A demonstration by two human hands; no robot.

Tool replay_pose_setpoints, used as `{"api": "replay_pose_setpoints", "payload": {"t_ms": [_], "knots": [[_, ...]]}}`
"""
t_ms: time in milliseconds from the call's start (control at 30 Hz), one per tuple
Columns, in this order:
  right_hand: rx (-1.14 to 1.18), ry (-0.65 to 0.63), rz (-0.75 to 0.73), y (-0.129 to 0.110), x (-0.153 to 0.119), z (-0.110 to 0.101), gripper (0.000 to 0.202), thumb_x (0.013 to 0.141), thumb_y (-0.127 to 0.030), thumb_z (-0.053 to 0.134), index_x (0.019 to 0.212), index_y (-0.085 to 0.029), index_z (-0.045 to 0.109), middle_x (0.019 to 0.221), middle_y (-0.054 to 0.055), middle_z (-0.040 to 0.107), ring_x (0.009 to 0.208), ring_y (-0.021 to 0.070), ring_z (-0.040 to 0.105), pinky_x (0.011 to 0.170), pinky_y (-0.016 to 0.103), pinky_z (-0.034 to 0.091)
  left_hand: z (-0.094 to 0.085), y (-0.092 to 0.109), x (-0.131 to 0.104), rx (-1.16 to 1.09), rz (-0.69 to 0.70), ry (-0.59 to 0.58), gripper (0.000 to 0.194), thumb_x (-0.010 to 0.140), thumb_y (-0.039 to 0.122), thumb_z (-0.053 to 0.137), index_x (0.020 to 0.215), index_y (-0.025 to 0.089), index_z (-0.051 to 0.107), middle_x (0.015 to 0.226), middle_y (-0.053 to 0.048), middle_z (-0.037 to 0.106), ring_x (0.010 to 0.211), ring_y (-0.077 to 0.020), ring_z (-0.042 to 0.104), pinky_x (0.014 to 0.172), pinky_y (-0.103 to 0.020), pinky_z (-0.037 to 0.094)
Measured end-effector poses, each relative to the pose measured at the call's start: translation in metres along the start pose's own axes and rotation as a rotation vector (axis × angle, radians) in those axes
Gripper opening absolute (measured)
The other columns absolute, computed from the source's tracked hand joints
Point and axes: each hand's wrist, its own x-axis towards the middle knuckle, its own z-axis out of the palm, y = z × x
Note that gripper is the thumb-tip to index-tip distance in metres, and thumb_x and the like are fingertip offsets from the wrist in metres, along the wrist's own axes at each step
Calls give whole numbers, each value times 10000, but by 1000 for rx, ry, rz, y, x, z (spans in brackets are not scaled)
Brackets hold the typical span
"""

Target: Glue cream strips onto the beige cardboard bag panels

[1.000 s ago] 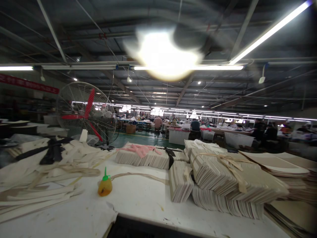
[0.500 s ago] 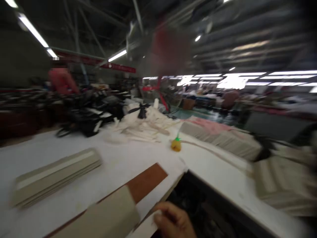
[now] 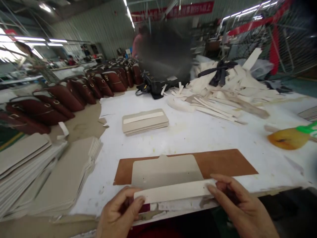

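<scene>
A pale strip (image 3: pixel 173 192) is stretched between my two hands above the table's front edge. My left hand (image 3: pixel 122 208) pinches its left end between thumb and fingers, and my right hand (image 3: pixel 232 195) pinches the right end. Just beyond the strip, a grey-beige board panel (image 3: pixel 165 170) with a small tab on its top edge lies on a longer brown piece (image 3: pixel 223 162). Farther back is a small stack of beige panels (image 3: pixel 145 121), with a pale strip on the top one.
Stacks of grey board (image 3: pixel 61 172) lie at the left, below rows of brown bags (image 3: pixel 74 92). Pale scraps (image 3: pixel 223 89) are heaped at the back right. A yellow brush-like tool (image 3: pixel 288 138) with green sits at the right on the white table (image 3: pixel 138 145). A person (image 3: pixel 137 43) is at the back.
The view has swung left and down. My left hand has come into view, and both hands now hold the pale strip, which before was at my right hand near the bottom edge.
</scene>
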Motion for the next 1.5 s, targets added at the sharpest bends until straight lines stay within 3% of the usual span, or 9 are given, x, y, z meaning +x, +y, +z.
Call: {"api": "replay_pose_setpoints", "payload": {"t_ms": [200,400,567,800,1100,1500], "knots": [[-154,-39,-75,-15,14,25,355,992,-614,661,996,-272,759,767,-11,660,641,205,645,575,310,545,-1,-4,20,52,-31,110,512,876,732,771,931,225,811,637,38,592,591,-169,575,589,-249,529],[-213,-6,-103,-9,20,36,346,965,-621,682,961,-278,725,693,-38,592,586,190,561,565,319,465,-2,-19,29,164,35,133,427,915,646,732,936,230,823,681,30,634,627,-174,608,609,-250,514],[-248,-4,-123,-4,23,37,352,962,-625,674,946,-276,723,677,-39,596,566,187,560,555,320,437,-1,-27,28,192,87,173,369,930,585,743,968,231,837,702,29,680,650,-170,646,625,-238,519],[-298,-42,-79,-22,17,36,306,1007,-572,664,964,-271,702,714,-55,603,628,188,581,645,335,447,-2,-32,26,217,143,217,341,925,560,777,999,235,848,667,51,654,585,-137,626,560,-197,511],[-329,-34,-80,-31,17,36,312,1004,-561,669,910,-265,694,728,-45,631,641,196,589,661,340,445,6,-21,28,183,225,298,255,897,490,799,925,240,844,612,68,638,514,-101,588,516,-151,483],[-390,-39,-78,-34,17,37,310,997,-541,641,847,-271,669,706,-45,625,641,199,596,664,340,437,6,-18,28,216,246,299,182,898,428,795,947,262,851,620,87,645,516,-84,592,538,-135,480]]}}
